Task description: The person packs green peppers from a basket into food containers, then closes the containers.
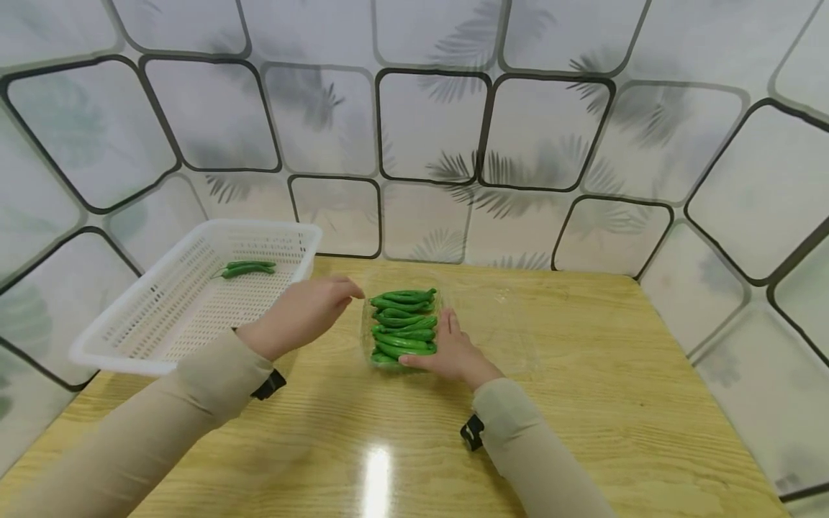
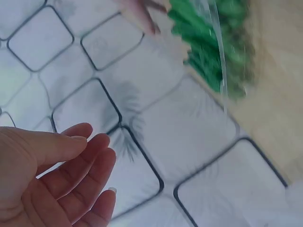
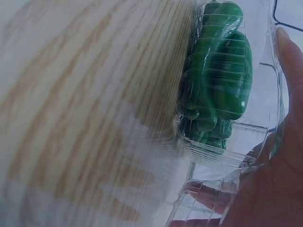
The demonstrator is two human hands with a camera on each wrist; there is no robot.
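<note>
A clear plastic clamshell box holds several long green peppers lying crosswise in a row. Its transparent lid is folded back flat to the right. My right hand grips the box's right side, thumb across the near corner and fingers along the hinge side. In the right wrist view the thumb lies at the rim, with peppers seen through the wall. Raised just left of the box, my left hand holds nothing; its fingers curve loosely in the left wrist view.
On the left stands a white perforated plastic basket with a few green peppers at its far end. The wooden table meets a patterned curtain-like backdrop behind and at both sides.
</note>
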